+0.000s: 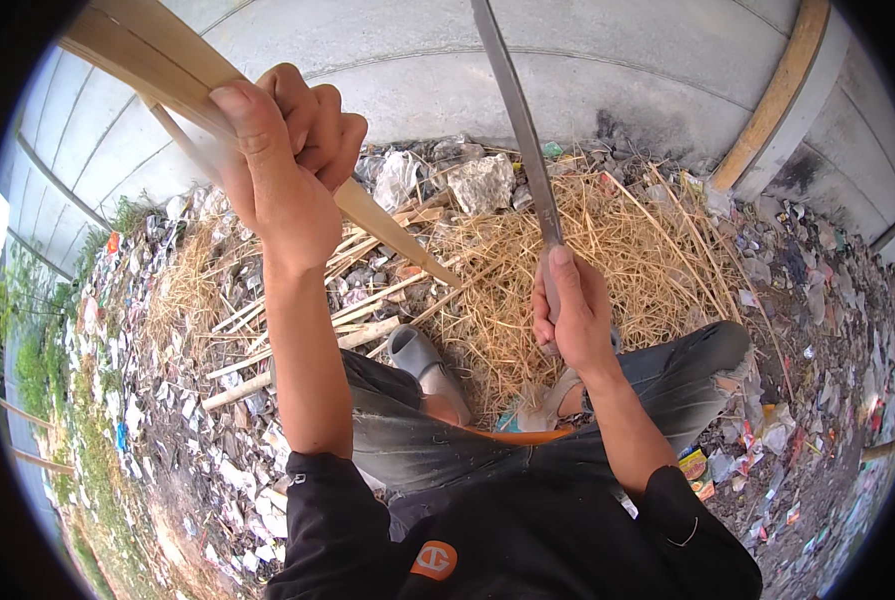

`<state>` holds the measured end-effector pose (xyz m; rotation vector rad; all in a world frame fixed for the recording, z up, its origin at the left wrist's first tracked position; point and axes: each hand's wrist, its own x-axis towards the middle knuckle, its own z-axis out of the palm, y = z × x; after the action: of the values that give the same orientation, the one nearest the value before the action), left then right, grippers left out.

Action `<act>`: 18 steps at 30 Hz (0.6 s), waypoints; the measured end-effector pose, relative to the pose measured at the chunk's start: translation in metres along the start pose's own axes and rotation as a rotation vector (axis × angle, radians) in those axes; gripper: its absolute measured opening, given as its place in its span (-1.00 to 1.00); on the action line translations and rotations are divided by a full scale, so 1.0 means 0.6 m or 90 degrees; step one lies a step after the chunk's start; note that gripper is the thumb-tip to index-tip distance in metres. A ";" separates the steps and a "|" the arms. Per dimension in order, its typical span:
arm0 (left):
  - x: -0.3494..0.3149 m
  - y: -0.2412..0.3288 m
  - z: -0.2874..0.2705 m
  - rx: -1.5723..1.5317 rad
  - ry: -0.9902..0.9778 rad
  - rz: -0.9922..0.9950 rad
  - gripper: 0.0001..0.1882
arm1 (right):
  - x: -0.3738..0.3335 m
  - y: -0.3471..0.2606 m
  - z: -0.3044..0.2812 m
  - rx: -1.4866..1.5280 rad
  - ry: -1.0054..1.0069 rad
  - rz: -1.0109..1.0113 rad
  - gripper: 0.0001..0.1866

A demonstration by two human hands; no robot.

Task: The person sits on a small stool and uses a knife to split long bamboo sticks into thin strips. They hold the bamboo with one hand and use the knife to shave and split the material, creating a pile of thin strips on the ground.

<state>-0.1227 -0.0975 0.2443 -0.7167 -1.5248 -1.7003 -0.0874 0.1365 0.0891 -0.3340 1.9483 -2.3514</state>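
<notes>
Gripped in my left hand point(292, 165) is a long, pale strip of split bamboo or wood point(152, 60). Its broad part rises to the upper left, and a tapered end slants down to the right over the straw-like shavings. My right hand point(575, 310) is closed around the handle end of a long machete-like knife point(519, 110). The narrow grey blade points up and away, apart from the strip. A heap of pale shavings point(527, 260) covers the ground beyond my feet, below both hands.
A grey concrete panel wall point(417, 60) stands close ahead, with a wooden post point(775, 95) at its right. Loose sticks point(357, 320) lie left of the shavings, near a white rock point(482, 184). A grey slipper point(422, 355) is on my left foot. Litter point(157, 420) spreads around me.
</notes>
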 end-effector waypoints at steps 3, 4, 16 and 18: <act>0.012 -0.031 0.014 -0.032 -0.052 -0.058 -0.31 | -0.001 -0.094 0.021 0.070 0.024 -0.095 -0.37; 0.004 -0.055 0.011 -0.013 -0.094 -0.092 -0.31 | -0.009 -0.095 0.027 0.112 0.021 -0.101 -0.37; 0.024 -0.200 0.015 0.142 0.118 -0.068 -0.42 | -0.145 0.189 0.030 0.155 0.070 0.298 -0.43; 0.027 -0.199 0.019 0.197 0.223 -0.011 -0.45 | -0.134 0.184 0.015 0.111 0.053 0.307 -0.43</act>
<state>-0.2299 -0.0853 0.1894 -0.2318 -1.4958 -1.4640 -0.0163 0.1218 -0.0273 0.2246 1.6045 -2.2103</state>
